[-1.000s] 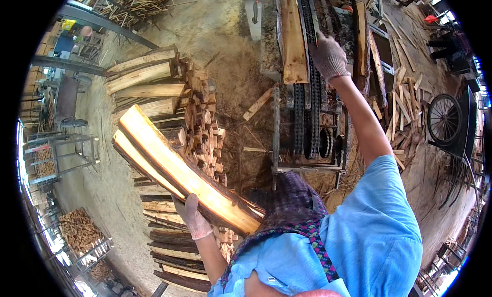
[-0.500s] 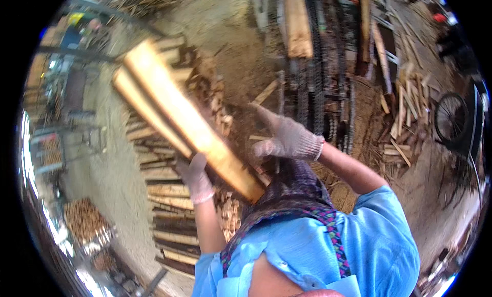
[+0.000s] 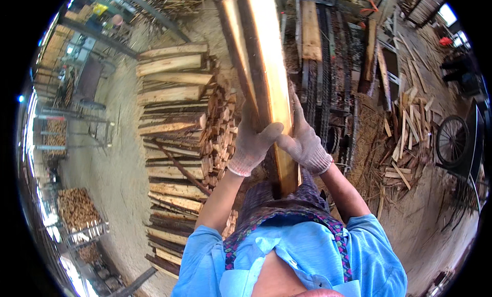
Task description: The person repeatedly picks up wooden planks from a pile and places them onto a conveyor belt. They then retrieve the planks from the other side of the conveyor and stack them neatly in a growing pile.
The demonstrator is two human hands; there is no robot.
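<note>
Two long, bark-edged wooden boards (image 3: 271, 66) stand out in front of me, their near ends against my patterned apron (image 3: 256, 199). The wider one has a bright, pale sawn face; the narrower one lies along its left side. Wearing a knitted glove, my left hand (image 3: 253, 145) is closed round the left side of the boards, thumb over the top. On the right side, my gloved right hand (image 3: 309, 145) presses against the wider board, its thumb across the face and its fingers along the edge. The undersides of the boards are hidden.
To the left lies a long stack of split boards (image 3: 174, 94). A chain conveyor (image 3: 324, 76) carrying another board (image 3: 310, 30) runs ahead to the right. Scrap sticks (image 3: 407, 122) lie beyond it, near a spoked wheel (image 3: 452, 130). A metal bar (image 3: 97, 36) crosses the upper left.
The boards have swung from the far left to the middle, pointing straight ahead. My left hand moved right with them. My right hand, open and apart before, is now on the boards.
</note>
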